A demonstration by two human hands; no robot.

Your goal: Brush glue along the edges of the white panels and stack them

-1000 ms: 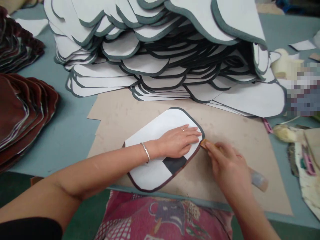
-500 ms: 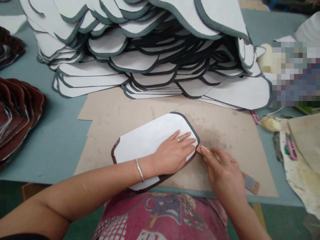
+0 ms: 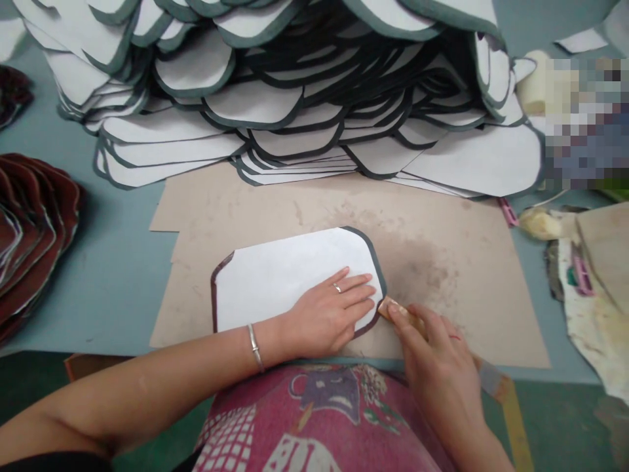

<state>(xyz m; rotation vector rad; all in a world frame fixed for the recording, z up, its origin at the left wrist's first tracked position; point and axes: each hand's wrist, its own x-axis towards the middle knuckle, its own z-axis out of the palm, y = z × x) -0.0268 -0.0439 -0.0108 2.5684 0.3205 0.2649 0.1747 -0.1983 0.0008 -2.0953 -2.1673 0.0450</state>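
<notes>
A white panel (image 3: 275, 282) with rounded corners lies before me, edged in dark grey at the far right and dark maroon at the left and lower right. My left hand (image 3: 327, 311) rests flat on its right part, fingers spread. In my right hand (image 3: 437, 354) is a flat wooden stick (image 3: 386, 308), gripped with thumb and fingers. Its tip touches the panel's right edge, just where grey meets maroon. Grey tape wraps the stick near its other end, behind my hand. My forearm and body hide part of the panel's near edge.
A stained cardboard sheet (image 3: 472, 288) lies beneath the panel. Behind it rises a large pile of grey-edged white panels (image 3: 275, 105). Stacked maroon pieces (image 3: 39, 229) stand at left. At right are a pale stained cloth (image 3: 609, 262) and a pink-handled item (image 3: 582, 272).
The panel has turned slightly clockwise and come a little closer to my body. Both hands have shifted slightly left with it, the stick staying at its right edge.
</notes>
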